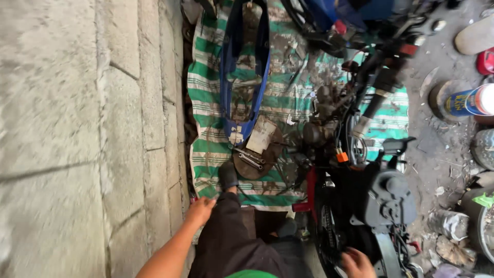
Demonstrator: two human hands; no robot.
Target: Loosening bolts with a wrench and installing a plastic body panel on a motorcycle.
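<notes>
A green-striped tarp (288, 103) covers the ground at twelve o'clock, catching wrenches (250, 158) and parts, while the left hand (199, 210) hangs loose-fingered and empty, and the right hand (357, 263) touches the stripped motorcycle (360, 206), fingers curled, grip unclear.

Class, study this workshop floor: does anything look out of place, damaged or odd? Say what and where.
The motorcycle stands stripped, wiring and engine parts exposed. Its blue body panel lies detached on the dirty green-striped tarp, beside wrenches on a round tray. Litter surrounds it.
</notes>
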